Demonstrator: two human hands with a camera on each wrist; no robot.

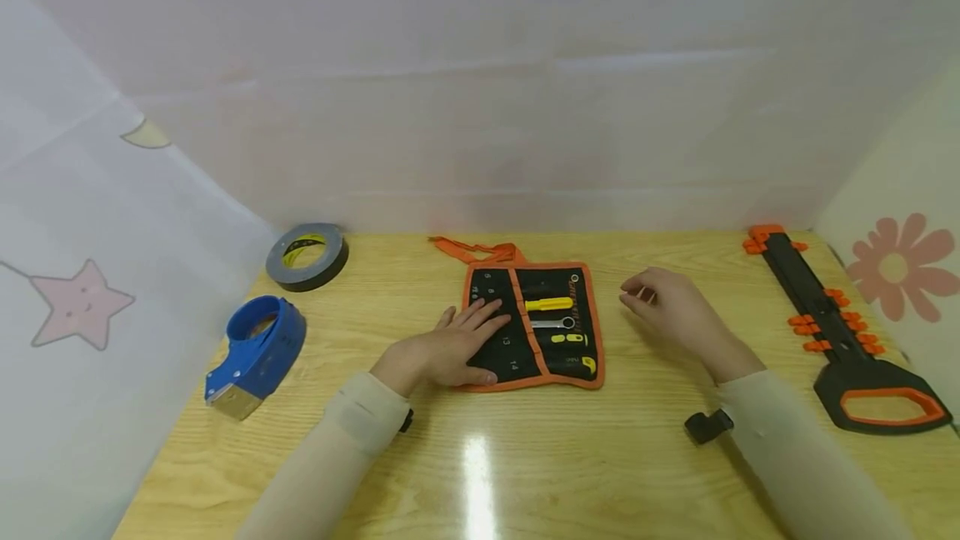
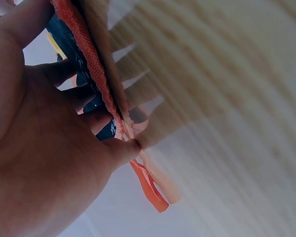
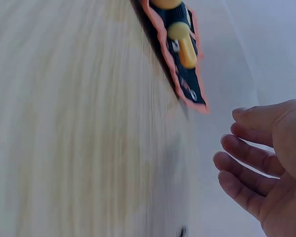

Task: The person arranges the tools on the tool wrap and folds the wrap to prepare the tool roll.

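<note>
A black tool pouch (image 1: 521,348) with orange trim lies unfolded on the wooden table, numbers printed on its left panel. My left hand (image 1: 448,350) rests on that panel with its fingers spread, partly covering the numbers. In the right panel's pockets sit a yellow-handled tool (image 1: 549,304), a wrench (image 1: 551,323) with a ring end and several other yellow-ended tools. My right hand (image 1: 675,311) is held just to the right of the pouch, fingers loosely bent and holding nothing. In the right wrist view a gap shows between this hand (image 3: 271,168) and the pouch's corner (image 3: 200,106).
An orange tie strap (image 1: 480,252) trails from the pouch's far edge. At the left are a grey tape roll (image 1: 330,267) and a blue tape dispenser (image 1: 281,352). A black-and-orange tool (image 1: 870,386) with a loop handle and orange clips lies at the right. White cloth walls surround the table.
</note>
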